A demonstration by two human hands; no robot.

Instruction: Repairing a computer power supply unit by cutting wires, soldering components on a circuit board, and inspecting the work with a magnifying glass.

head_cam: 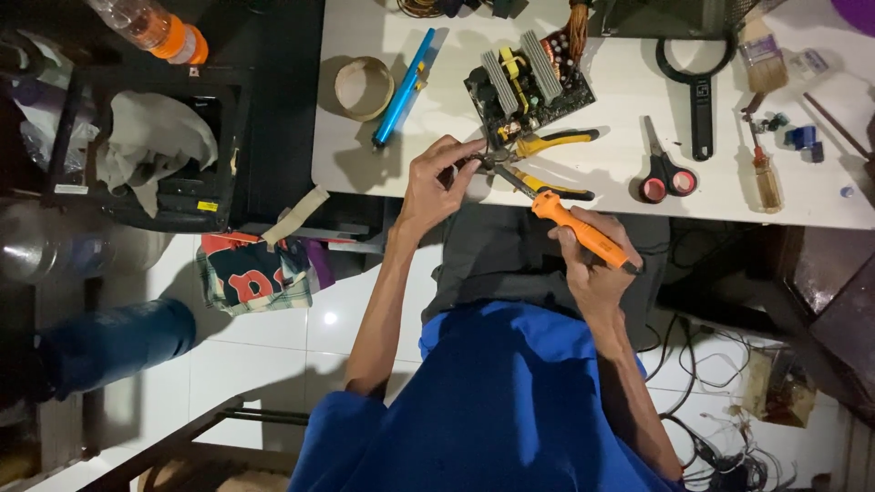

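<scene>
My left hand (436,187) is at the front edge of the white table (583,196). Its fingertips pinch a small dark part right at the jaws of the yellow-handled pliers (547,166), which lie spread on the table. My right hand (592,260) is held over my lap below the table edge. It grips an orange-handled tool (583,233) with the tip pointing up-left toward the pliers. Just beyond the pliers lies a black circuit board (529,84) with grey heat sinks.
On the table are a blue tube-shaped tool (404,87), a tape roll (363,88), red-handled scissors (663,173), a black magnifier (700,96), a brush (761,50) and a small screwdriver (766,175). At left stands a black crate (219,196) holding a cloth. Cables lie on the floor at right.
</scene>
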